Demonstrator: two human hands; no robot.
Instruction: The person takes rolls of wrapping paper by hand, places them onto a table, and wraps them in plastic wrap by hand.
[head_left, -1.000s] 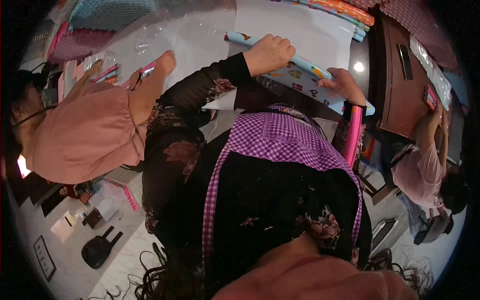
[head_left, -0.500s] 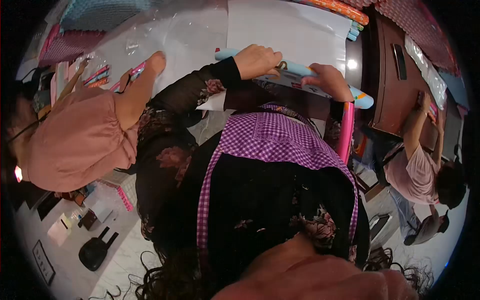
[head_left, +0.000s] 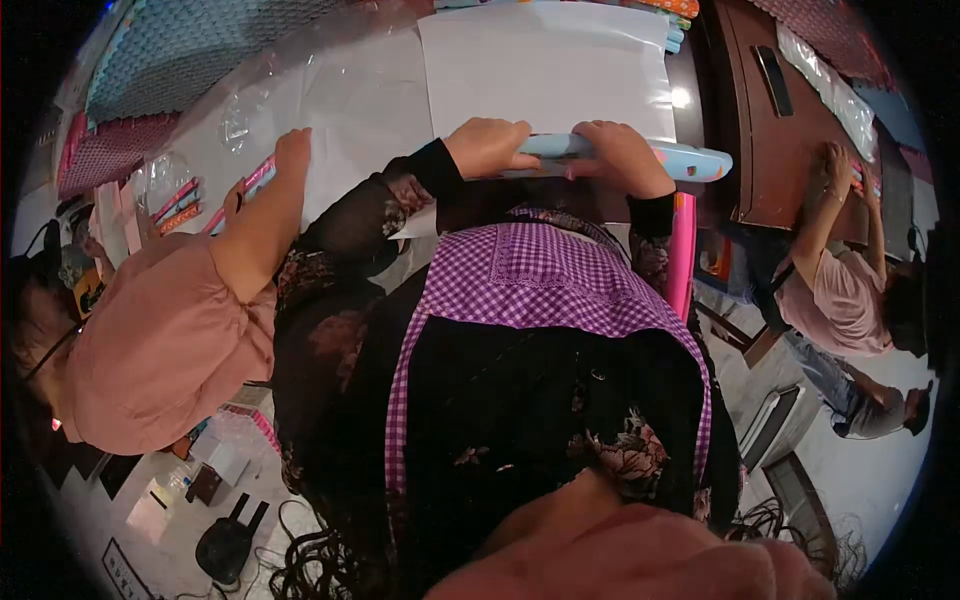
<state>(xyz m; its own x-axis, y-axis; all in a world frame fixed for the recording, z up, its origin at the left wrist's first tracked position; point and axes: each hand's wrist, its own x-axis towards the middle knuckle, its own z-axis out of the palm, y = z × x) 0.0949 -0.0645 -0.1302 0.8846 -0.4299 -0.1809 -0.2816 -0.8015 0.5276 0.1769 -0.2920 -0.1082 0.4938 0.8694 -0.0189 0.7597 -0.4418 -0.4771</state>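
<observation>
A light-blue printed roll (head_left: 690, 162), apparently rolled paper, lies across in front of me at the table's near edge. My left hand (head_left: 487, 148) is closed around its left end, thumb toward the middle. My right hand (head_left: 622, 158) grips the roll near its middle, fingers over the top and thumb underneath. To the right the roll sticks out past my right hand. Just beyond both hands a large white sheet (head_left: 545, 70) is spread on the table. A bright pink roll (head_left: 683, 255) stands beside my right forearm.
Clear plastic film (head_left: 250, 110) covers the table at left, where a co-worker in a pink top (head_left: 170, 340) handles printed rolls (head_left: 180, 208). At right, another person works at a brown table (head_left: 800, 150) holding a phone (head_left: 773, 80). Several more rolls (head_left: 675, 30) lie at the back.
The blue roll has turned from slanting to nearly level. My left hand has moved down to its left end, and my right hand has shifted left and slightly up.
</observation>
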